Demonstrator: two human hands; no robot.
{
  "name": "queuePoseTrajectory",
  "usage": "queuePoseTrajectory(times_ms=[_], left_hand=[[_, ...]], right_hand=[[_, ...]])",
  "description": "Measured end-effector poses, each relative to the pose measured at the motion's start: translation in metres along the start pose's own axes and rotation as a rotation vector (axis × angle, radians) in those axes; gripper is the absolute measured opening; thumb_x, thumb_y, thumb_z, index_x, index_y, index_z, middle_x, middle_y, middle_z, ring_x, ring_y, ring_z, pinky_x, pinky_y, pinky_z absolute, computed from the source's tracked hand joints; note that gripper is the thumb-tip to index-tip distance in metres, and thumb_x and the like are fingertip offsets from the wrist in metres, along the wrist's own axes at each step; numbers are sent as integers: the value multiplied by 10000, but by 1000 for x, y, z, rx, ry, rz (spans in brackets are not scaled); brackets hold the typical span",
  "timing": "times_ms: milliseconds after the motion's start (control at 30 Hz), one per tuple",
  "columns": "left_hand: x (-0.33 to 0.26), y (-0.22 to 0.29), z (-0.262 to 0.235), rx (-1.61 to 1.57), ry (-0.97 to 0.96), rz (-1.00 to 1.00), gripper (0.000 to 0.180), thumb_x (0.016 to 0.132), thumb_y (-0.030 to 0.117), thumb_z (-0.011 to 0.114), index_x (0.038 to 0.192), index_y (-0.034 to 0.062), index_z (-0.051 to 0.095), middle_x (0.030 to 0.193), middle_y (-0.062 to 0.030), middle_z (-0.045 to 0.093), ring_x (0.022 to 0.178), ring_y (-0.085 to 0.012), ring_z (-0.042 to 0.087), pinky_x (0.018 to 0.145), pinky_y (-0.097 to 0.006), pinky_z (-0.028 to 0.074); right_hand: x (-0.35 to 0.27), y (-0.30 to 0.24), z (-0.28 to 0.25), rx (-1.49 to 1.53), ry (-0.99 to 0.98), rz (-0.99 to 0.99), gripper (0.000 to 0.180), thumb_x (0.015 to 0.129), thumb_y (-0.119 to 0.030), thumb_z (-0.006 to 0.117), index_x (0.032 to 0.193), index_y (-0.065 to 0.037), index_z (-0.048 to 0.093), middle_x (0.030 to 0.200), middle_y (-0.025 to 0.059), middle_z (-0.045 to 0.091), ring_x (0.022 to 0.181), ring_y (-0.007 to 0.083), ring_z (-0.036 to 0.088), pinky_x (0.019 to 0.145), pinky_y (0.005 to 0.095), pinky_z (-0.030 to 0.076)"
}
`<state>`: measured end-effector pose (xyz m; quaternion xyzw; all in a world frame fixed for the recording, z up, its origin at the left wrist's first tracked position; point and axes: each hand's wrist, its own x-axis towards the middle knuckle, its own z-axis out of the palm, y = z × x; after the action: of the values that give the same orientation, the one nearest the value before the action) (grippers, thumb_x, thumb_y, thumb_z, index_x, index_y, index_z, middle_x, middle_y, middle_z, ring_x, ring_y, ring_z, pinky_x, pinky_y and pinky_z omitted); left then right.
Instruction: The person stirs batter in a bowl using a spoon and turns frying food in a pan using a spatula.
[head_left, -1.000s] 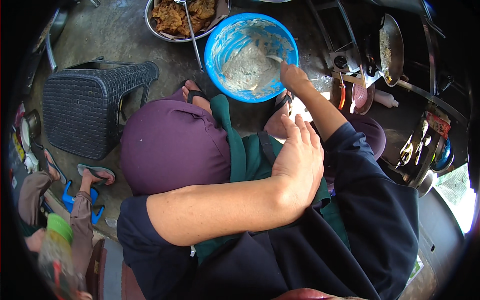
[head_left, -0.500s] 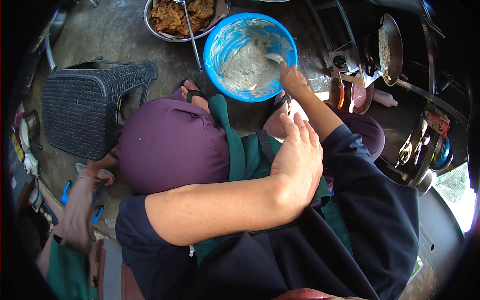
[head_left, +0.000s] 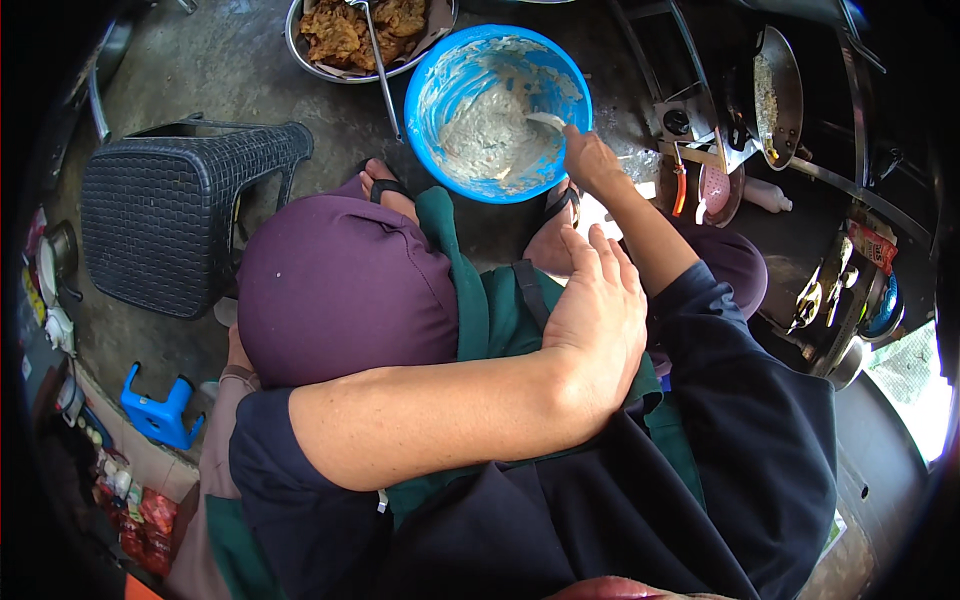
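My right hand [head_left: 592,160] grips a pale spoon [head_left: 547,120] at the right side of a round blue basin [head_left: 583,88]. The spoon's head reaches over thick, pale batter [head_left: 490,135], which is also smeared up the basin's inner walls. My left forearm lies across my lap, and my left hand [head_left: 598,305] is flat with fingers stretched out, close beside my right forearm. It holds nothing. The basin stands on the floor just beyond my feet.
A metal bowl [head_left: 292,40] of fried food [head_left: 365,35] with long-handled tongs or a ladle stands behind. At left are a dark woven-pattern stool [head_left: 145,225] and a small blue stool [head_left: 160,410]. A frying pan [head_left: 780,95] is at right. Another person's sleeve [head_left: 215,430] shows lower left.
The other person at the left has moved to the right, closer to my side, uncovering the small blue stool. My right hand and the spoon have barely shifted; my left hand stays put.
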<state>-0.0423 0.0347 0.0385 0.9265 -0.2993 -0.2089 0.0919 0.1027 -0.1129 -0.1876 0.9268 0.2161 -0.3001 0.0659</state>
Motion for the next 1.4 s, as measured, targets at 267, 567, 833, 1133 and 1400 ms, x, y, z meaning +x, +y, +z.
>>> queuePoseTrajectory(times_ms=[267,567,833,1133,1400], left_hand=[[2,1,-1,-8,17,-12,479,895,256,473,1298,-3,479,1345,-254,449,1282,-395,406,986,-563,357],[2,1,-3,1,-21,-5,483,897,255,470,1305,-2,470,1353,-250,442,1287,-398,400,987,-564,355],[-3,1,-3,-5,-38,-9,491,899,258,462,1312,-8,461,1355,-250,439,1285,-405,399,994,-565,346],[1,1,-3,-5,-41,-5,490,902,262,459,1312,-6,464,1351,-249,444,1271,-397,417,993,-566,345],[3,2,-2,-1,-4,0,483,901,263,460,1301,-8,473,1346,-250,448,1275,-397,413,988,-564,352]], right_hand=[[0,5,3,23,-19,43,268,910,-132,358,1107,25,448,1053,343,552,952,471,595,832,489,494],[2,3,-8,97,-54,86,338,936,-155,291,1090,50,511,1049,308,605,985,441,602,886,494,470],[-11,-19,-26,84,-165,24,327,896,-137,361,1122,15,542,1035,291,617,991,400,613,875,471,477],[-25,-11,-79,-156,-197,-184,281,854,-144,470,1055,-59,646,1028,220,649,961,351,639,811,431,509],[3,-17,-36,-362,-185,-175,262,851,-141,486,994,-49,686,1010,176,674,941,302,665,767,397,539]])
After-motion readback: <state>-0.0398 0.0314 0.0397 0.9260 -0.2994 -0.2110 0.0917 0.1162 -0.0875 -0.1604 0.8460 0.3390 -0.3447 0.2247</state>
